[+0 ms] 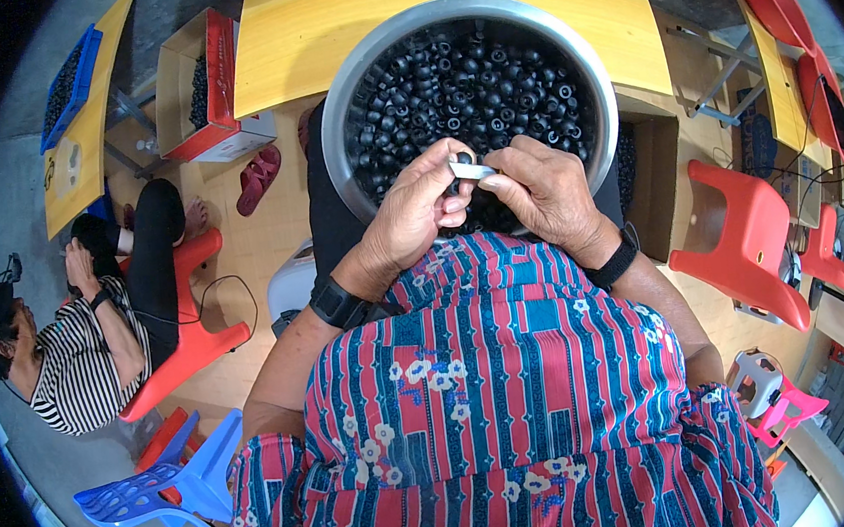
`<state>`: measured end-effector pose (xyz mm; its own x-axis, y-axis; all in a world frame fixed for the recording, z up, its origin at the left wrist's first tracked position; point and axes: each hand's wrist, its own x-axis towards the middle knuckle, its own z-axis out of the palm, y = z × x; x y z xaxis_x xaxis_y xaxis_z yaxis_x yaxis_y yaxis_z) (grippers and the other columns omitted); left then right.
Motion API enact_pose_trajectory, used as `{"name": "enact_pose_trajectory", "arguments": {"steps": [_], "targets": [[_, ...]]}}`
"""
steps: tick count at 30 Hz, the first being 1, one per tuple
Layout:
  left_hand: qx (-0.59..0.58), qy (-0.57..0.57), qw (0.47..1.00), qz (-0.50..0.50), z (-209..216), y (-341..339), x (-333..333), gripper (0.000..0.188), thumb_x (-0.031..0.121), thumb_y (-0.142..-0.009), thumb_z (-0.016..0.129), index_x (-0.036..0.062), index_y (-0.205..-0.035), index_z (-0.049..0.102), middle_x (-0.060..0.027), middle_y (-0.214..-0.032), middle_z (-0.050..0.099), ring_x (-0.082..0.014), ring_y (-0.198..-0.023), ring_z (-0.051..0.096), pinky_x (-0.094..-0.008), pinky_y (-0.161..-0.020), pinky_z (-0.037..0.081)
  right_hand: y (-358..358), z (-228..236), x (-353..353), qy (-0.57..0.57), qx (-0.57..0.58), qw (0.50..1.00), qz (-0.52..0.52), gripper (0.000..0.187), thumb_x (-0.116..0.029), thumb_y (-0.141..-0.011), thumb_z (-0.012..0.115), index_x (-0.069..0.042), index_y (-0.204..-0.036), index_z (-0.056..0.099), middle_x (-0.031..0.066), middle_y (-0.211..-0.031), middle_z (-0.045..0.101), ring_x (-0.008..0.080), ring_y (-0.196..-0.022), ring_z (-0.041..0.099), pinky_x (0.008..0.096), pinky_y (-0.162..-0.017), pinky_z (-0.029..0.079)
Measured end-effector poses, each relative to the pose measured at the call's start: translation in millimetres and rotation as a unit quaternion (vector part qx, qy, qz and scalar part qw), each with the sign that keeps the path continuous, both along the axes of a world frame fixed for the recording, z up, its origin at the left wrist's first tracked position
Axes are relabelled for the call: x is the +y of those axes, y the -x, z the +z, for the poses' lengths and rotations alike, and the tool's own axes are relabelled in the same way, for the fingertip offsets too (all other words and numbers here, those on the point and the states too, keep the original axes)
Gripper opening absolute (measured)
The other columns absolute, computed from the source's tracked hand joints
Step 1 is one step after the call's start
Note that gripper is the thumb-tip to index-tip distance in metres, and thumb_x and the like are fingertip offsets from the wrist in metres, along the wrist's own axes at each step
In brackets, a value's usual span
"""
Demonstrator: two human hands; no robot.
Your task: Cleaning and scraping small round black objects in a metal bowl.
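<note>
L hand [418,199] pinched narrow on one small blk part [464,158], mostly hidden by the fingers; R hand [548,190] just beside it, thumb + index closed on flat pale blade [474,171], free end at the part, contact can't be confirmed. Prob. trimming: best keep L fingertips clear of edge, steady R thumb nr the part, short light strokes, turning part betw. cuts. Below/beyond both hands, basin [334,131] w/ loose blk pcs [487,87]; table [321,31] farther ahead.
</note>
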<state>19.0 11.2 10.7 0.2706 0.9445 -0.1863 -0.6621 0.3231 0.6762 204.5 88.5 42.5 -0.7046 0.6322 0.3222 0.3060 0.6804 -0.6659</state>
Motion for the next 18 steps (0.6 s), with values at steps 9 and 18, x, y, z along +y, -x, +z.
{"name": "enact_pose_trajectory", "arguments": {"steps": [9, 18], "targets": [[-0.009, 0.004, 1.0, -0.006, -2.6, 2.4, 1.7, 0.023, 0.031, -0.102, 0.047, 0.0082, -0.107, 0.049, 0.0027, -0.085, 0.046, -0.0043, -0.068, 0.038, -0.0177, -0.056, 0.031, 3.2, -3.3, -0.9, 0.029, -0.007, 0.999, -0.02, 0.019, -0.026, -0.088, 0.068, -0.008, -0.091, 0.066, 0.0109, -0.076, 0.059, 0.0322, -0.071, 0.062, 0.04, -0.062, 0.05], [-0.017, 0.019, 1.0, -0.007, 1.5, -0.2, 0.8, 0.019, 0.027, -0.104, 0.043, 0.0097, -0.11, 0.049, 0.0019, -0.087, 0.047, -0.0027, -0.066, 0.036, -0.0173, -0.058, 0.033, -0.3, -3.5, 5.5, 0.085, 0.028, 0.995, -0.04, 0.015, -0.018, -0.087, 0.067, -0.005, -0.095, 0.067, 0.0135, -0.082, 0.063, 0.0337, -0.078, 0.063, 0.0398, -0.069, 0.05]]}}
